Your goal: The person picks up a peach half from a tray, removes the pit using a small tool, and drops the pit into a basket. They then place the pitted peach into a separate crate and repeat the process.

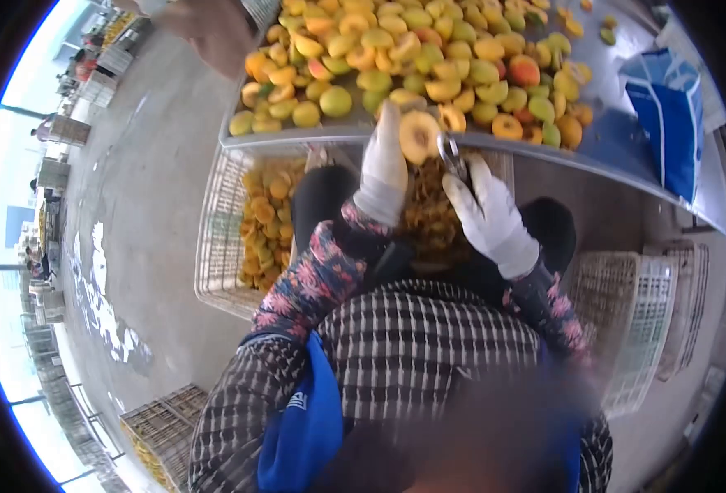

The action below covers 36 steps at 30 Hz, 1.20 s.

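My left hand point(383, 164), in a white glove, holds a halved yellow apricot point(420, 135) at the near edge of the metal table point(618, 144). My right hand point(488, 212), also white-gloved, grips a small metal tool point(452, 154) whose tip sits right beside the fruit. A big heap of yellow and orange apricots point(429, 57) covers the table just beyond my hands. Below my hands, between my knees, lies a pile of cut fruit pieces point(429, 218).
A white plastic crate point(223, 238) with cut apricots point(264, 222) stands on the floor at my left. An empty white crate point(634, 320) stands at my right. A blue bag point(667, 115) lies on the table's right end. Another person's hand point(211, 33) shows at the top left.
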Motion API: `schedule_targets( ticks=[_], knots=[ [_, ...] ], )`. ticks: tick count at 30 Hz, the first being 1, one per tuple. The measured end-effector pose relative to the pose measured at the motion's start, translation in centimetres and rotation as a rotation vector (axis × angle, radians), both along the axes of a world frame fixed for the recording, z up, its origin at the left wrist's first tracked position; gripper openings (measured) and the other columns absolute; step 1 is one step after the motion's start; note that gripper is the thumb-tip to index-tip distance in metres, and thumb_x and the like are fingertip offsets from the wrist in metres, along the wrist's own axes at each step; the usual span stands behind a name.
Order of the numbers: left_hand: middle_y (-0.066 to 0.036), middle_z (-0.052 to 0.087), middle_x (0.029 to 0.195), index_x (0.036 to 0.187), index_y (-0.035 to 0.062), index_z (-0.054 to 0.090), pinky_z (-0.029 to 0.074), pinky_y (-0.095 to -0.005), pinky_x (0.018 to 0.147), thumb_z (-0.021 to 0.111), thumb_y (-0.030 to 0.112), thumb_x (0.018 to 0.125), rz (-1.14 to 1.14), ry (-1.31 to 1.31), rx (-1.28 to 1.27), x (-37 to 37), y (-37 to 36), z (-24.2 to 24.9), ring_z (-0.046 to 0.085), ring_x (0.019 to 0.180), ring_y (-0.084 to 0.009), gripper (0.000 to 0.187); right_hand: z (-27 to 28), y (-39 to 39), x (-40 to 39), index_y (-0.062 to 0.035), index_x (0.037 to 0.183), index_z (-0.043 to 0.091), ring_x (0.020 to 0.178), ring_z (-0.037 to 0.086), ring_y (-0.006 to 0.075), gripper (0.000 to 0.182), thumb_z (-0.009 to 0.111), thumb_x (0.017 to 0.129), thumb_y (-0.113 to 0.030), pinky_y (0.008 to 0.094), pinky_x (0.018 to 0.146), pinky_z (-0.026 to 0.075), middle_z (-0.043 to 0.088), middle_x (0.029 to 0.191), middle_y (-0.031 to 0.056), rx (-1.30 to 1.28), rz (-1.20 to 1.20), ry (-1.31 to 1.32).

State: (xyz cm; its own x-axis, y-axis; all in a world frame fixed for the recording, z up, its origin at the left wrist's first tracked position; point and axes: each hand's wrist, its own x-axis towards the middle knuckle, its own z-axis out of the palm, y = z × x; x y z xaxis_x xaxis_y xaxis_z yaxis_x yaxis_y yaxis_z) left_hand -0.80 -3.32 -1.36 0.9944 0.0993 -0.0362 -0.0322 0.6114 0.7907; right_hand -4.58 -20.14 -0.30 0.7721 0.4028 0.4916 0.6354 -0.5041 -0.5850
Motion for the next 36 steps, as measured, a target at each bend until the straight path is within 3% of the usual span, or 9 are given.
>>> schedule_targets(
  ticks=[3,13,15,21,24,25,32,34,36],
  knots=[
    [-0.012,0.058,0.110,0.124,0.0035,0.048,0.051,-0.0366,0.084,0.036,0.051,0.101,-0.053,0.003,-0.008,0.3,0.2,-0.4,0.061,0.089,-0.0250,0.055,3.4,1.0,-0.3,-0.0017,0.107,0.051,0.077,0.061,0.0421,0.024,0.058,0.094,-0.021,0.0457,0.063,0.047,0.062,0.082,0.0239,0.090,0.018,0.419],
    [-0.009,0.063,0.110,0.116,-0.0008,0.057,0.048,-0.0270,0.087,0.040,0.033,0.104,0.038,-0.146,0.161,-1.1,-0.3,1.8,0.060,0.097,-0.0139,0.040,2.5,2.3,0.4,-0.0019,0.110,0.048,0.074,0.061,0.0430,0.026,0.056,0.094,-0.020,0.0488,0.060,0.046,0.062,0.078,0.0233,0.052,-0.012,0.218],
    [-0.011,0.060,0.113,0.123,-0.0020,0.048,0.048,-0.0305,0.089,0.037,0.042,0.103,0.051,-0.183,0.298,-1.3,-0.2,1.6,0.060,0.098,-0.0166,0.050,2.0,2.6,0.3,-0.0027,0.109,0.048,0.071,0.062,0.0423,0.025,0.056,0.094,-0.021,0.0488,0.059,0.047,0.062,0.077,0.0222,0.057,-0.012,0.191],
    [-0.011,0.062,0.109,0.117,-0.0010,0.051,0.050,-0.0281,0.082,0.031,0.041,0.104,0.052,-0.085,0.095,-1.4,-0.2,1.6,0.061,0.092,-0.0178,0.048,1.7,2.6,0.4,-0.0038,0.108,0.045,0.065,0.061,0.0422,0.029,0.057,0.093,-0.025,0.0503,0.055,0.047,0.061,0.069,0.0220,-0.071,-0.022,0.175],
    [-0.010,0.063,0.106,0.116,0.0006,0.054,0.049,-0.0285,0.083,0.030,0.042,0.104,0.097,-0.077,0.496,-2.0,0.2,2.5,0.061,0.089,-0.0179,0.050,1.4,2.4,0.5,-0.0036,0.109,0.044,0.065,0.061,0.0429,0.031,0.056,0.093,-0.027,0.0513,0.056,0.047,0.062,0.070,0.0224,-0.114,0.005,0.242],
    [-0.010,0.064,0.101,0.112,-0.0001,0.056,0.049,-0.0284,0.080,0.032,0.041,0.105,0.056,-0.013,0.154,-1.8,0.0,2.0,0.062,0.087,-0.0175,0.048,1.0,2.2,0.6,-0.0034,0.109,0.043,0.066,0.062,0.0434,0.032,0.056,0.093,-0.028,0.0517,0.056,0.047,0.062,0.070,0.0231,-0.131,0.022,0.248],
    [-0.002,0.062,0.086,0.095,0.0001,0.063,0.043,-0.0223,0.072,0.037,0.034,0.105,0.177,-0.122,0.353,-1.9,-0.5,2.7,0.053,0.077,-0.0078,0.043,0.4,3.0,-0.7,0.0056,0.113,0.045,0.072,0.059,0.0427,0.028,0.055,0.091,-0.009,0.0457,0.059,0.045,0.059,0.076,0.0246,0.021,0.013,0.347],
    [-0.001,0.062,0.086,0.095,0.0003,0.063,0.042,-0.0220,0.070,0.038,0.034,0.105,0.224,-0.119,0.386,-2.0,-0.6,2.3,0.052,0.076,-0.0069,0.043,1.0,3.3,-1.2,0.0066,0.114,0.046,0.070,0.058,0.0433,0.029,0.055,0.091,-0.009,0.0465,0.058,0.043,0.058,0.075,0.0245,0.076,0.012,0.080],
    [-0.001,0.061,0.084,0.094,0.0008,0.063,0.042,-0.0211,0.069,0.039,0.032,0.105,0.156,-0.051,0.230,-1.9,-0.5,1.5,0.051,0.075,-0.0061,0.041,0.1,2.4,0.0,0.0067,0.113,0.045,0.071,0.058,0.0443,0.031,0.056,0.090,-0.010,0.0474,0.058,0.043,0.059,0.075,0.0249,-0.012,0.090,0.315]
  ],
)
